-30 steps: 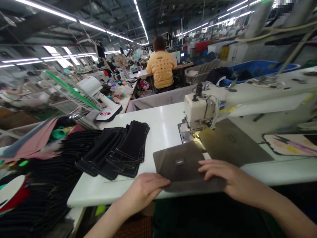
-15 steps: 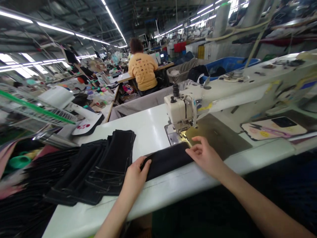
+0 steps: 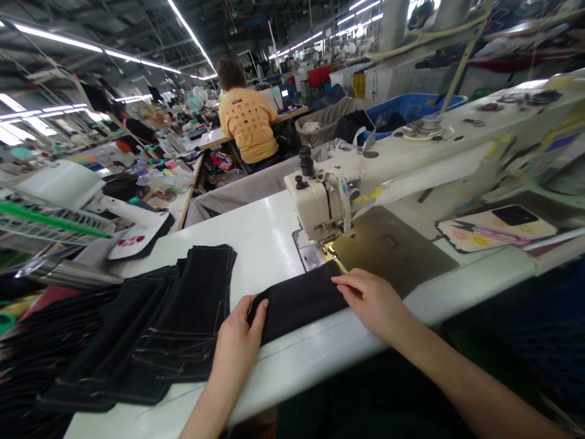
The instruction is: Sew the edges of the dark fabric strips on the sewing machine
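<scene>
A black fabric piece (image 3: 297, 300) lies along the front of the white sewing table, its far right corner close to the presser foot of the sewing machine (image 3: 315, 204). My left hand (image 3: 238, 334) grips the left end of this piece, thumb on top and fingers mostly hidden at the far side. At the right end, my right hand (image 3: 372, 300) pinches the edge between thumb and forefinger, just in front of the lit needle area. Black fabric pieces with pale stitching (image 3: 192, 305) lie overlapped to the left of my left hand.
A phone (image 3: 498, 227) with pink-handled thread snips (image 3: 491, 233) on it lies at right. Bundled dark pieces (image 3: 50, 347) fill the lower left, below a wire rack (image 3: 55, 216). Beyond the table sit a person in yellow (image 3: 249, 125) and a blue bin (image 3: 411, 113).
My right hand's raised, spread fingers have closed onto the fabric's right edge. My left hand keeps its grip. The whole view has shifted slightly, so most things appear further left.
</scene>
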The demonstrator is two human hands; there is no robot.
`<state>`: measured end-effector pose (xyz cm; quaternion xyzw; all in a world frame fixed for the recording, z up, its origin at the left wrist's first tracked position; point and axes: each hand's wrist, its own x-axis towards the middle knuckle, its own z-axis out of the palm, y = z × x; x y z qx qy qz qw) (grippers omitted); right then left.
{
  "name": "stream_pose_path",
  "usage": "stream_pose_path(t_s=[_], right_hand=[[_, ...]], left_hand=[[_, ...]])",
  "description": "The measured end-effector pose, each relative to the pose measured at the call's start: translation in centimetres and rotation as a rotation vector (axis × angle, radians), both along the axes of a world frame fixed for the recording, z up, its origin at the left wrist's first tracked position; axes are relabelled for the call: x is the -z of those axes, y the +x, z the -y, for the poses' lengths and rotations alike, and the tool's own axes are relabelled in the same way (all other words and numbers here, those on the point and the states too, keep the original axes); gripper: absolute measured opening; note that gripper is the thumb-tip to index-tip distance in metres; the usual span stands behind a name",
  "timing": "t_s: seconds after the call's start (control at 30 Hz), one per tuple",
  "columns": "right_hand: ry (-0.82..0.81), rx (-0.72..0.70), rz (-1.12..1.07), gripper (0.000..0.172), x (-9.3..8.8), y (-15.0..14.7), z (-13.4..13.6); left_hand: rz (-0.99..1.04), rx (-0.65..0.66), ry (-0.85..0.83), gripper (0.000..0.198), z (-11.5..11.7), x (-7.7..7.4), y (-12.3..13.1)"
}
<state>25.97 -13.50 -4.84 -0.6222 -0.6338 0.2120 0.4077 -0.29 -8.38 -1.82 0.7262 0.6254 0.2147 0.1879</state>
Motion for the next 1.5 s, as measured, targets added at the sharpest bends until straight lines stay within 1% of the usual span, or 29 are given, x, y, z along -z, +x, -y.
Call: stream_pose_path(t_s=[0.27, 0.6, 0.77, 0.83, 0.93, 1.0, 1.07, 1.17, 1.37, 1.5], right_hand=[[-0.065, 0.003, 0.044, 0.023, -0.4, 0.3, -0.5], [-0.094, 0.003, 0.067, 0.022, -0.3, 0.4, -0.7], [-0.112, -0.012, 0.136, 0.021, -0.5, 0.3, -0.9], [-0.08, -0.007, 0.225, 0.019, -0.5, 0.1, -0.8], [0.078, -0.035, 0.386, 0.023, -0.2, 0.1, -0.6], [0.202, -0.085, 0.433, 0.024, 0.4, 0.4, -0.7], [0.279, -0.123, 0.44, 0.024, 0.9, 0.8, -0.9], [0.303, -0.142, 0.439, 0.025, 1.5, 1.2, -1.1], [0.302, -0.137, 0.472, 0.026, 1.6, 1.3, -1.1], [0.345, -0.124, 0.501, 0.031, 1.7, 1.4, -1.2]], left_hand=[[-0.055, 0.01, -0.002, 0.031, -0.3, 0.1, 0.1], [-0.098, 0.014, 0.001, 0.028, -0.4, -0.3, 0.5], [-0.135, 0.014, 0.013, 0.027, -0.5, -0.2, 0.5], [-0.12, 0.001, 0.005, 0.027, -0.4, -0.2, 0.3], [-0.054, -0.05, -0.024, 0.027, -0.2, -0.2, -0.2], [-0.009, -0.082, -0.057, 0.024, -0.1, -0.1, -0.5], [0.02, -0.093, -0.087, 0.023, -0.1, 0.0, -0.8], [0.015, -0.08, -0.095, 0.021, -0.1, 0.0, -0.9], [0.078, -0.097, -0.113, 0.025, -0.2, 0.2, -0.8], [-0.045, -0.097, -0.108, 0.025, -0.5, 0.3, -0.7]])
